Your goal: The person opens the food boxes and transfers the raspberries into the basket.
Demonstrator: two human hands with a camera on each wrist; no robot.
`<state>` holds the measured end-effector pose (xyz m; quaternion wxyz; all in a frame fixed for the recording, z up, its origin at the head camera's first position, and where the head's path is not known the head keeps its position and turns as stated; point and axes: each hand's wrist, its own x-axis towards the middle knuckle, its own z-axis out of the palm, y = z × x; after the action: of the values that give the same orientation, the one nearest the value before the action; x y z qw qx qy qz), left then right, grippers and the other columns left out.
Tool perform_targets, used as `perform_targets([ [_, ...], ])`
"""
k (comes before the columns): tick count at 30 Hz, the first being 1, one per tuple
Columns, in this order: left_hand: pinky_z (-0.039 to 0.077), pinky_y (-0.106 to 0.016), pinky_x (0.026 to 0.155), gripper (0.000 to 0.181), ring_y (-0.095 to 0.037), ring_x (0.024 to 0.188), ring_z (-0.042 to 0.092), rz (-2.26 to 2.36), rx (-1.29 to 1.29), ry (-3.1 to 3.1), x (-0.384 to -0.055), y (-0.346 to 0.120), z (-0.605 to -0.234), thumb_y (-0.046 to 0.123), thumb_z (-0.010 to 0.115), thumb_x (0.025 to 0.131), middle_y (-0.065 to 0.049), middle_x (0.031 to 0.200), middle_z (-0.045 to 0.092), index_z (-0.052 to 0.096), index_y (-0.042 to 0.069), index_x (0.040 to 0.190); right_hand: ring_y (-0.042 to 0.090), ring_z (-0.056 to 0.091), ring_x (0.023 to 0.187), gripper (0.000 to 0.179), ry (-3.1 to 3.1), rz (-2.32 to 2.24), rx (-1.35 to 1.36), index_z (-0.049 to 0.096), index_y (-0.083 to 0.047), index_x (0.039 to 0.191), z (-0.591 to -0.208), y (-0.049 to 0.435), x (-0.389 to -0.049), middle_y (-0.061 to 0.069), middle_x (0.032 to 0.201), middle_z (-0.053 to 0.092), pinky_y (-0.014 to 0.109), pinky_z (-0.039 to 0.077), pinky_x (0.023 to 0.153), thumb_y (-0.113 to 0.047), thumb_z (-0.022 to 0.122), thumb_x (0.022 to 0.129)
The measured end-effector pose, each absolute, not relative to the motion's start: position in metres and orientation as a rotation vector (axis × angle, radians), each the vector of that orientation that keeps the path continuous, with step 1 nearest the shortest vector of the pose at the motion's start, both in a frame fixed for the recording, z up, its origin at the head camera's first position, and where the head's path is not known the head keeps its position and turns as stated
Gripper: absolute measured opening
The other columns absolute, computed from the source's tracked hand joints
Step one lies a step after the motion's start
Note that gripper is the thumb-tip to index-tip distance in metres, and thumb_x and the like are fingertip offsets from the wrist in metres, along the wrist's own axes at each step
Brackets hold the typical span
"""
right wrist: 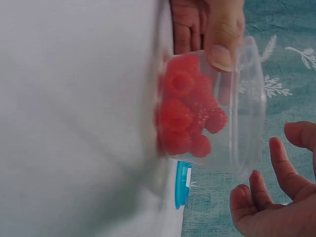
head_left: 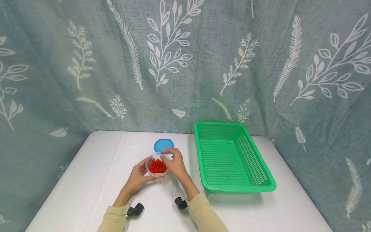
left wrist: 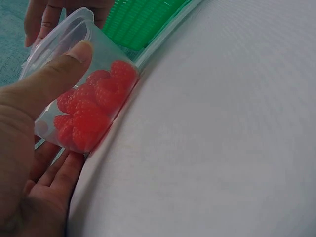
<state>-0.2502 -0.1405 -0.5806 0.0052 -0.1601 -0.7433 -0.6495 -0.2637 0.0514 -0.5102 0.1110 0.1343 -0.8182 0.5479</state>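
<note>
A clear plastic container [head_left: 160, 175] of red raspberries [head_left: 157, 166] stands on the white table, its lid off. My left hand [head_left: 138, 176] holds it from the side; the left wrist view shows the thumb [left wrist: 59, 74] on the near wall and fingers around the far side. My right hand [head_left: 177, 164] is at the container's right rim. In the right wrist view its fingers [right wrist: 289, 177] are loosely bent and spread, with nothing between thumb and index finger. A blue lid [head_left: 163, 145] lies on the table just behind the container.
To the right stands a green perforated plastic basket [head_left: 200, 161] with nothing in it. A leaf-patterned grey-green curtain [head_left: 185, 103] hangs right behind the table [head_left: 116, 154]. A black wrist camera [head_left: 135, 210] is strapped to the left wrist, another [head_left: 181, 203] to the right.
</note>
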Motion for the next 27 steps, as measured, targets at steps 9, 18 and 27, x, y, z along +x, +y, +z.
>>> perform_targets([
  [9,0.036,-0.042,0.118,0.086,-0.034,0.145,0.044,-2.022,-0.473,-2.347,-0.253,-0.141,-0.58,0.006,0.088,0.077,-0.017,0.152,0.051,0.044,0.005,0.152,0.035,0.055,0.124,0.018,-2.543,1.592,0.362,0.074,-0.002,0.108,-0.524,0.052,-0.261,0.018,0.126,0.062,0.057,0.05,0.106,-0.011,0.069,0.093],
  [18,0.036,-0.044,0.116,0.087,-0.036,0.145,0.042,-1.95,-0.459,-2.398,-0.252,-0.14,-0.581,0.01,0.088,0.078,-0.017,0.155,0.048,0.044,0.005,0.153,0.036,0.061,0.119,0.043,-2.721,1.553,0.306,0.062,0.001,0.132,-0.532,0.046,-0.256,0.019,0.132,0.062,0.044,0.059,0.098,-0.019,0.071,0.095],
  [27,0.035,-0.04,0.117,0.091,-0.033,0.146,0.043,-1.925,-0.483,-2.4,-0.25,-0.141,-0.582,0.013,0.089,0.077,-0.014,0.156,0.048,0.042,0.006,0.155,0.024,0.064,0.101,0.033,-2.732,1.477,0.342,0.067,0.005,0.119,-0.534,0.042,-0.262,0.016,0.116,0.068,0.033,0.063,0.088,-0.017,0.071,0.095],
])
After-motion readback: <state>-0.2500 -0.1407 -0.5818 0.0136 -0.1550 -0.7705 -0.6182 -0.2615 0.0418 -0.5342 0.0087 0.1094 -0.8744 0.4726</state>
